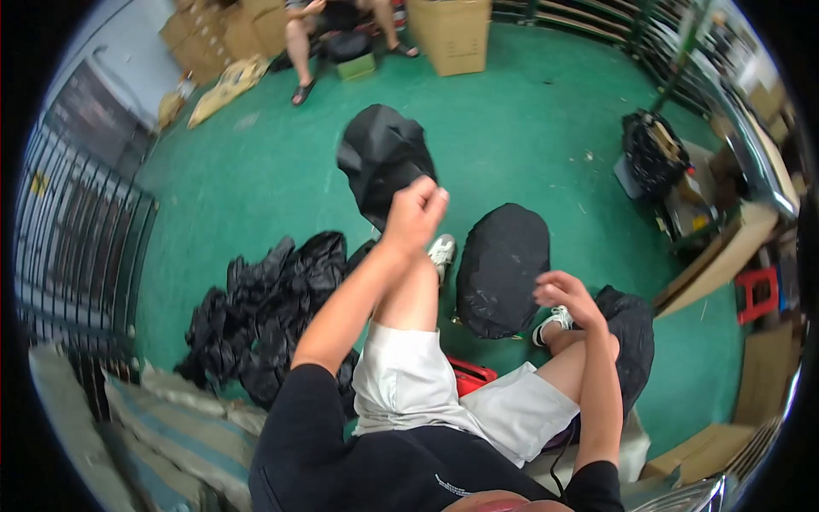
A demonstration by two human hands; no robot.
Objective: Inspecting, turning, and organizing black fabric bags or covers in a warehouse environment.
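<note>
My left hand [415,212] is raised ahead of my left knee, its fingers closed. From it hangs a limp black fabric cover [375,158], gathered and creased, reaching toward the far side. My right hand [565,297] hovers above my right knee with loosely bent fingers apart and nothing visible in them. Just left of that hand, a full, oval black bundle [503,269] lies on the floor between my feet. On my left a heap of crumpled black fabric [264,320] is spread over the floor. Another black bundle [631,346] sits by my right leg.
A red object [471,374] lies between my thighs. Woven sacks [171,427] stand at lower left. A black-lined bin [653,158], a red stool [758,294] and cardboard are on the right. Another person's legs [300,55] show beyond, beside a tall cardboard box [448,38].
</note>
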